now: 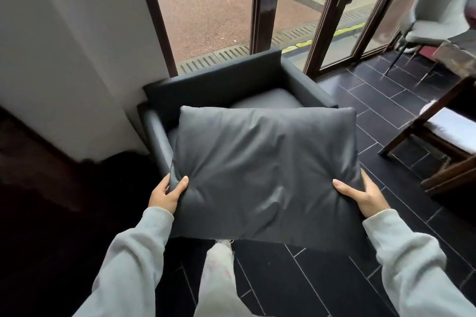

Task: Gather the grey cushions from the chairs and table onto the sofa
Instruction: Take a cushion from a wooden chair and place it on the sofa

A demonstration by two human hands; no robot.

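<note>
I hold one dark grey cushion [265, 170], leathery, smooth with soft creases, a dimple near each grip. It lies roughly flat, long axis left to right, far edge over the front of the armchair [231, 85] seat. My left hand [166, 194] is clamped on its near left corner, right hand [360, 194] on the near right corner, thumbs on top. Grey chair [438, 8] stands far right by the window [219, 8].
</note>
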